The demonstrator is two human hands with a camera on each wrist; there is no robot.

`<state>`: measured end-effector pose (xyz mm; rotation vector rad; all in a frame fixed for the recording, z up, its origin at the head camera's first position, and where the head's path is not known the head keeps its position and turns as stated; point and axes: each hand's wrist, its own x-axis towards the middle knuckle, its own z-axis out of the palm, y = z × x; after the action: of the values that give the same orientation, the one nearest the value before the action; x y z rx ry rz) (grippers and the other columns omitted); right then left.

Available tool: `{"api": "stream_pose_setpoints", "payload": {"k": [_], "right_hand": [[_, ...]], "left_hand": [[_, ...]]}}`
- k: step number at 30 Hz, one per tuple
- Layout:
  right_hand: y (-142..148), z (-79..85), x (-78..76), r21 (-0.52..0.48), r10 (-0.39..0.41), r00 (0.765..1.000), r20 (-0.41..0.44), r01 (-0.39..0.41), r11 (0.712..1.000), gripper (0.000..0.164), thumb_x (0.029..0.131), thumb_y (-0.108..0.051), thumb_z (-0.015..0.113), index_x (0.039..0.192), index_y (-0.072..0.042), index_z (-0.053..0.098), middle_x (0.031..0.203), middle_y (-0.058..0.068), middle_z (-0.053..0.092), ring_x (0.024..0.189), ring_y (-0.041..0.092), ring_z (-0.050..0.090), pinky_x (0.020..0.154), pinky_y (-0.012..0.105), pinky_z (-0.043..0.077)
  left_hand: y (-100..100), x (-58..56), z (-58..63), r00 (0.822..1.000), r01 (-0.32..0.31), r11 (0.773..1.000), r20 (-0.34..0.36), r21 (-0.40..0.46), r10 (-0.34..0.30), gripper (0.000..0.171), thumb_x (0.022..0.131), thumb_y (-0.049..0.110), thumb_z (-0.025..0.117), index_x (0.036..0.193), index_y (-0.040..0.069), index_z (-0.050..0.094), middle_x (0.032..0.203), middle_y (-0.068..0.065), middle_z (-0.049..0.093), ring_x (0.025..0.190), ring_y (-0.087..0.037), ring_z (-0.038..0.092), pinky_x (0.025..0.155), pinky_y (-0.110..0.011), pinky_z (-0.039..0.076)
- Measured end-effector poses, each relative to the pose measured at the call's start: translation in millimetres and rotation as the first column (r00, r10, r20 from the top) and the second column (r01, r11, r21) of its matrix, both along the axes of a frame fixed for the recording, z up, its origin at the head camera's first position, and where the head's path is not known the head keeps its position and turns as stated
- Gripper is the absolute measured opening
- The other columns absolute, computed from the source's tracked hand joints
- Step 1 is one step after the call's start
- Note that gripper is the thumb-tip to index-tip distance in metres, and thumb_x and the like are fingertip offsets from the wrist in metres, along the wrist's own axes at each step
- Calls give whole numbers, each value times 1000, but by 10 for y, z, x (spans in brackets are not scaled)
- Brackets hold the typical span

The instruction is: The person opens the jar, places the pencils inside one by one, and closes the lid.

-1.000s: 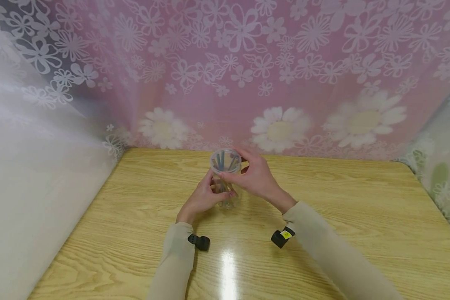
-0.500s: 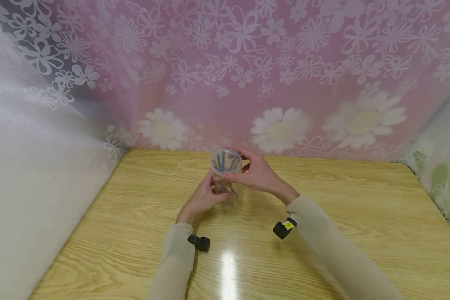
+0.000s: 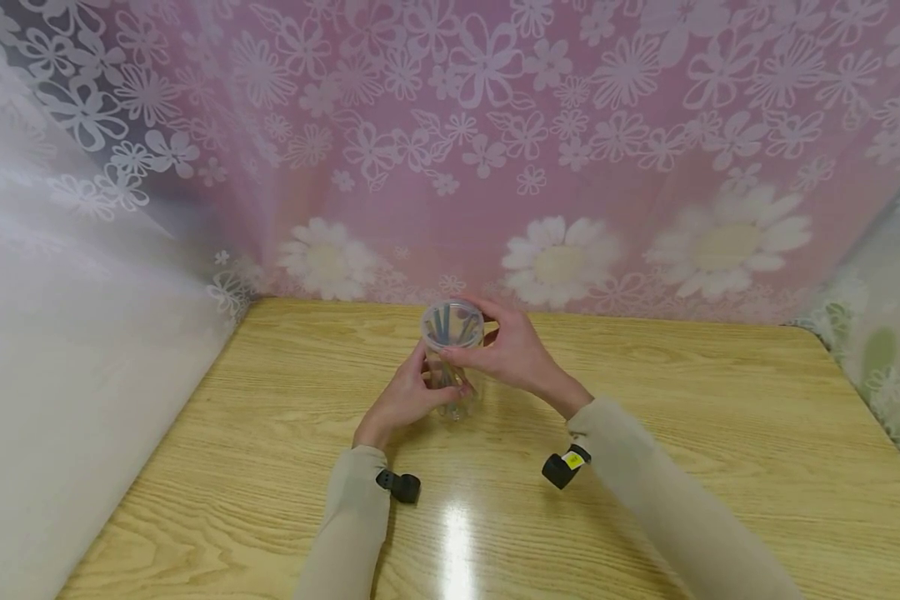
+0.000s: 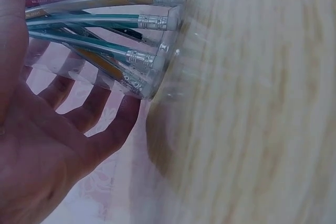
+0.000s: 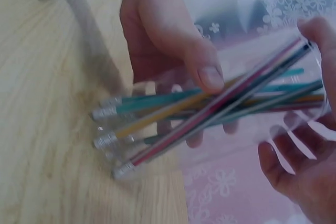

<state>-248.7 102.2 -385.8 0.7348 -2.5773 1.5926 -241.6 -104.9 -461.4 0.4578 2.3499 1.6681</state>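
A clear plastic jar (image 3: 456, 410) stands upright near the table's back edge. Several pencils (image 5: 197, 109) lean inside it, in teal, yellow, dark red and dark colours, with the metal ends and erasers down. From the left, my left hand (image 3: 403, 398) grips the jar's lower body, thumb across the front and fingers behind. My right hand (image 3: 516, 352) holds the round, translucent top (image 3: 428, 335) from the right, its thumb in front and fingers at the far side. Whether that top is a separate lid or only the rim, I cannot tell for sure.
A wood-grain table (image 3: 682, 450) lies under both hands. Pink flowered cloth (image 3: 435, 208) hangs behind it, with white sheeting (image 3: 82, 358) at the left and a pale flowered sheet at the right. Each wrist wears a black camera (image 3: 401, 486).
The right wrist has swung slightly outward and then back, while its fingers stay at the jar's top. The left hand and the jar have hardly moved.
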Motion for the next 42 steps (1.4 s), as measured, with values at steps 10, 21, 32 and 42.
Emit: {"api": "stream_pose_setpoints", "payload": {"k": [10, 21, 32, 42], "right_hand": [[-132, 13, 147, 5, -152, 986, -72, 152, 988, 75, 82, -34, 87, 147, -13, 55, 133, 13, 60, 108, 28, 62, 76, 37, 59], [-22, -3, 72, 52, -39, 999, -26, 41, 998, 80, 84, -35, 85, 153, -22, 47, 139, 7, 56, 109, 25, 59, 81, 36, 55], [77, 11, -114, 52, 119, 993, 19, -120, 991, 75, 86, -27, 84, 152, -24, 47, 133, 14, 61, 105, 25, 61, 83, 39, 56], [9, -14, -37, 17, 39, 999, -12, -39, 999, 74, 85, -28, 84, 151, -23, 51, 132, 9, 60, 101, 27, 61, 76, 34, 57]], "left_hand": [[2, -4, 6, 1000, -10, 1000, -22, -20, 9, 85, 87, 35, 84, 151, 52, 30, 143, 3, 53, 118, -25, 61, 97, -50, 53], [-2, 11, 3, 1000, 17, 1000, -24, 5, -17, 83, 88, 35, 82, 151, 49, 31, 142, 3, 54, 118, -23, 60, 98, -48, 52], [-7, -5, -19, 1000, 23, 999, -3, 30, -22, 87, 87, 32, 83, 155, 44, 30, 147, 3, 51, 129, -29, 58, 104, -56, 50], [-6, -8, 3, 1000, 4, 1000, -14, -14, -4, 89, 86, 36, 84, 156, 44, 29, 147, 5, 52, 126, -25, 59, 100, -50, 50]]}}
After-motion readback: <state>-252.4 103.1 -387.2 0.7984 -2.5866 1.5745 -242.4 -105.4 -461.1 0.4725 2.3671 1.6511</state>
